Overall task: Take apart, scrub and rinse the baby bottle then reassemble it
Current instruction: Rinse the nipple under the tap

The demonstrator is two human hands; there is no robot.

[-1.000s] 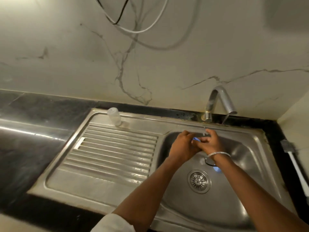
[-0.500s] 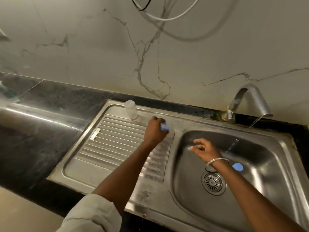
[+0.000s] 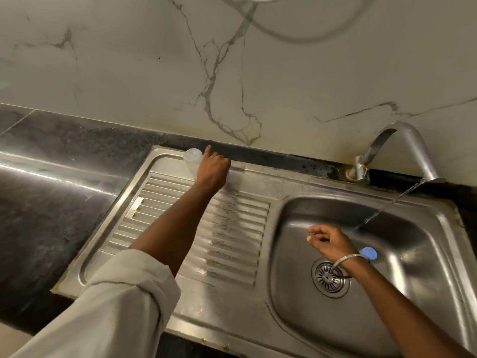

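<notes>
A steel sink (image 3: 426,244) fills the lower right of the frame. At upper centre, the left hand (image 3: 213,170) closes over a blue piece (image 3: 228,173) beside the clear bottle (image 3: 192,161). The right hand (image 3: 331,242), fingers loosely curled and empty, hovers in the basin near a blue part (image 3: 369,253).

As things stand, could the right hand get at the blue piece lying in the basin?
Probably yes: the right hand hovers open over the basin, the blue piece lies just beside its wrist, and nothing sits between them.
</notes>
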